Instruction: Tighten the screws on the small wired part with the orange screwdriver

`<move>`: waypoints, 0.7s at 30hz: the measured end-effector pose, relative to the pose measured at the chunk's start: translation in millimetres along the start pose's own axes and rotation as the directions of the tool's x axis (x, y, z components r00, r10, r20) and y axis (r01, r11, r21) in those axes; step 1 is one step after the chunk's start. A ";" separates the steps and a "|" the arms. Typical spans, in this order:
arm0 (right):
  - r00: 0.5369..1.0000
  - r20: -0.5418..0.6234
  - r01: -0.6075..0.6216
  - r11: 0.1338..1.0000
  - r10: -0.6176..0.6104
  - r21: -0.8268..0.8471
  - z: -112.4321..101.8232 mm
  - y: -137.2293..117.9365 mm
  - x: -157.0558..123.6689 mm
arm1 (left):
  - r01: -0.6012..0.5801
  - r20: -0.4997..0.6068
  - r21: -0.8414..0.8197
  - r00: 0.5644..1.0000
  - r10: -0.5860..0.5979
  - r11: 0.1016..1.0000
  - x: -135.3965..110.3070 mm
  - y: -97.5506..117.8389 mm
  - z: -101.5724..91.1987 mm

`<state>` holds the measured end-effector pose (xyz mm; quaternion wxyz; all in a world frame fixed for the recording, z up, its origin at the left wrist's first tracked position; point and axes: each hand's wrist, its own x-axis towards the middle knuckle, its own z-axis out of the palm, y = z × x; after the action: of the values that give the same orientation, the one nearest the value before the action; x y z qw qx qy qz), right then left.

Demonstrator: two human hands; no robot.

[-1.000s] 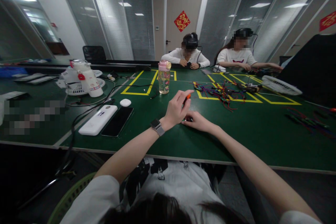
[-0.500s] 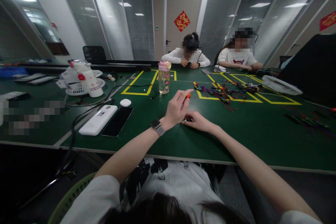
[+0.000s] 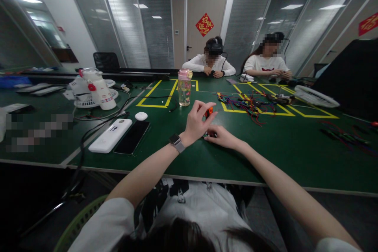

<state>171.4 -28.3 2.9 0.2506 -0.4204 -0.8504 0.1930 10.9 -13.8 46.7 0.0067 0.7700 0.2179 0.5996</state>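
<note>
Green matting covers the bench [image 3: 280, 153], crossed by yellow tape [image 3: 152, 106], in a room walled with glass and blinds. At centre the left grip [image 3: 197, 121] pinches an orange-tipped tool [image 3: 208, 112] between thumb and fingers, just above the bench. Its short visible length stands near upright, pointing to 12 o'clock. At 4 o'clock from it the right grip [image 3: 222, 136] rests on a small dark part [image 3: 207, 135]; whether it pinches, I cannot tell. At 11 o'clock a pink-lidded bottle [image 3: 184, 90] stands, contents unclear.

Red diamond paper [image 3: 204, 24] on door, upper centre: gold characters, not readable. Red sign [image 3: 368, 23] on glass, upper right: unreadable. White power bank [image 3: 110, 134] on counter: dark mark, illegible.
</note>
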 end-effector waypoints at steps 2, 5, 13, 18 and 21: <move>1.000 0.003 0.000 1.000 0.000 0.000 0.1 0.2 0.0 | 0.002 0.004 -0.009 1.000 -0.002 1.000 -0.5 0.5 -0.8; 1.000 0.008 0.006 1.000 -0.006 -0.005 0.0 0.2 0.2 | 0.015 0.028 -0.040 1.000 -0.013 0.999 -0.2 2.5 -2.8; 1.000 0.001 0.015 1.000 -0.015 0.006 0.0 -0.1 0.2 | -0.013 0.006 -0.030 1.000 0.013 0.999 2.1 1.9 -1.6; 1.000 0.001 0.009 1.000 -0.009 0.005 0.1 -0.6 0.0 | -0.010 -0.066 0.059 0.998 0.014 0.998 0.8 0.1 -0.5; 1.000 0.003 0.011 1.000 -0.011 0.005 0.0 -0.8 0.2 | -0.003 -0.036 0.033 0.999 0.005 0.999 0.6 1.3 -2.3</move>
<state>170.7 -28.6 3.4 0.2514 -0.4150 -0.8526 0.1943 9.2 -15.4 48.2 -0.0112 0.7594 0.2263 0.6099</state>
